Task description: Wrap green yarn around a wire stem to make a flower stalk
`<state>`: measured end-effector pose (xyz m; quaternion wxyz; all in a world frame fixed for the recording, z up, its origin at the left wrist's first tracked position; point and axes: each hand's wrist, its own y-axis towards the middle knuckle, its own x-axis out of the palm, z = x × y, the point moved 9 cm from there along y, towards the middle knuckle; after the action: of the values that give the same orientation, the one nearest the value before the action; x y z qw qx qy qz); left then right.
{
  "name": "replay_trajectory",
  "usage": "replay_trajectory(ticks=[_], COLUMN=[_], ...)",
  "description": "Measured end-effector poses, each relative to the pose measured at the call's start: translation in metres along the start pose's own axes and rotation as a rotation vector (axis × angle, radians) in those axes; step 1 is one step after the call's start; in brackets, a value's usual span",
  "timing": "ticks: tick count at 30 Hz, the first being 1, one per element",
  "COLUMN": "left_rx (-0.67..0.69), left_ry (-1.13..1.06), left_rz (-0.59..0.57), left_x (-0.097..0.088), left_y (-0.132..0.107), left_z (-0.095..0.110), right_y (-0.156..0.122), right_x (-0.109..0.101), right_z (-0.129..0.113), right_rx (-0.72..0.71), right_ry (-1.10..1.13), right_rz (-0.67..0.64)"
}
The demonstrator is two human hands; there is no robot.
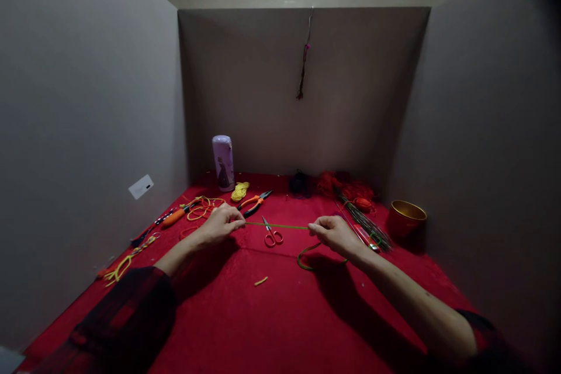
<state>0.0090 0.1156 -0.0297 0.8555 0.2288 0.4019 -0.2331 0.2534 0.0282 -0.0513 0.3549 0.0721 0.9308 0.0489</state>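
Note:
A green cord (280, 226) is stretched straight between my two hands, above the red cloth (245, 315). My left hand (220, 223) pinches one end of it between thumb and fingers. Closed on the cord farther along is my right hand (333, 234), and the loose part hangs below it in a loop. Small scissors (272, 236) with red handles lie just beneath the taut stretch, blades pointing away. Nearer to me lies a short yellow cord scrap (261, 281).
Orange-handled pliers (255, 203), yellow yarn (240, 191) and a purple case (223, 163) stand or lie behind my left hand. On the right are a wire bundle (366, 223), red yarn (350, 187) and a bowl (405, 219). Grey panels enclose three sides.

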Motion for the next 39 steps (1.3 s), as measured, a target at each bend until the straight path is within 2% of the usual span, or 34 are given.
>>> replay_trajectory(ticks=[3,6,9,12,15,18,22,27,30,35,39], left_rx=[0.019,0.023,0.035,0.049,0.050,0.047,0.069,0.085,0.106,0.106,-0.080], left_ry=[0.066,0.046,0.009,-0.013,-0.002,-0.022,-0.062,0.193,0.238,0.072,-0.246], left_rz=[0.032,0.033,0.051,0.057,0.058,0.046,0.101,0.105,0.132,0.197,0.080], left_x=[-0.003,-0.002,-0.003,-0.002,-0.002,-0.002,-0.011,-0.007,-0.004,-0.010,0.002], left_y=[0.003,0.003,0.002,0.000,-0.001,-0.003,-0.007,-0.012,-0.011,-0.010,-0.012], left_z=[-0.007,-0.012,-0.014,-0.017,-0.018,-0.017,-0.020,-0.038,-0.045,-0.031,-0.017], right_y=[0.001,0.005,0.014,0.031,0.045,0.053,0.056,0.059,0.058,0.052,0.044], right_x=[-0.002,0.009,0.042,0.085,0.122,0.138,0.133,0.130,0.129,0.112,0.092], right_z=[-0.006,-0.043,-0.090,-0.115,-0.120,-0.112,-0.101,-0.085,-0.081,-0.079,-0.071], right_rx=[-0.034,-0.204,-0.389,-0.394,-0.352,-0.315,-0.295,-0.203,-0.192,-0.237,-0.262], right_ry=[-0.269,-0.521,-0.412,-0.197,-0.107,-0.099,-0.044,0.004,0.005,0.021,0.096], right_rz=[0.037,0.112,0.098,0.013,-0.059,-0.064,-0.024,-0.055,-0.055,0.025,0.056])
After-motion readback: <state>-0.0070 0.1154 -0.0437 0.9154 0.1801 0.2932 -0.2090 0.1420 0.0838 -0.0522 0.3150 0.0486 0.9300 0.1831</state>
